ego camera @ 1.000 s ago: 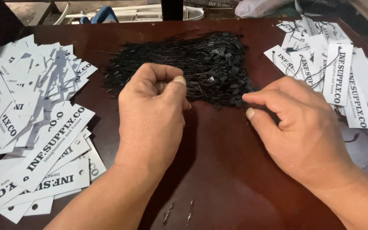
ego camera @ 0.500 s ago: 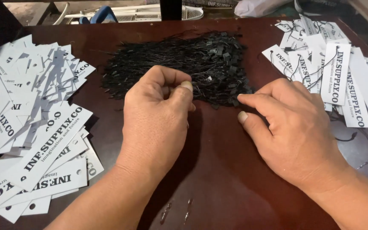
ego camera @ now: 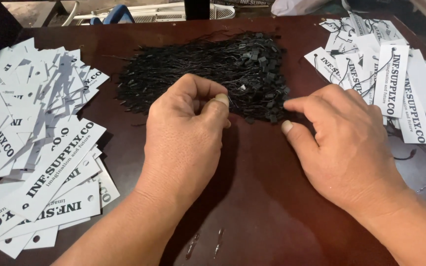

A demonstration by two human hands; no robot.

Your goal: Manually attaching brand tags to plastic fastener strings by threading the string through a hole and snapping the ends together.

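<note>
At mid-counter, toward the far edge, lies a heap of black strings (ego camera: 208, 74) with small black plastic locks, thin cords to the left and most locks bunched at the right end. I see my left hand (ego camera: 186, 133) at the heap's near edge, fingers curled, thumb pressed against the forefinger in a narrow pinch; something small may sit in that pinch, but I cannot tell what. My right hand (ego camera: 343, 143) rests just beside the heap's right near corner, forefinger stretched to touch the outermost locks, thumb held apart below it, grip loose and part open, holding nothing that I can see.

Left of the heap, well apart, a spread of white paper tags (ego camera: 40, 148) with dark print and punched holes overlaps in a loose fan. Right of the heap, a second pile of tags (ego camera: 395, 69) lies with black strings already threaded through them. Near the front edge of the dark red-brown counter (ego camera: 262, 197), between my forearms, lie a few small metal pins (ego camera: 205, 243).
</note>
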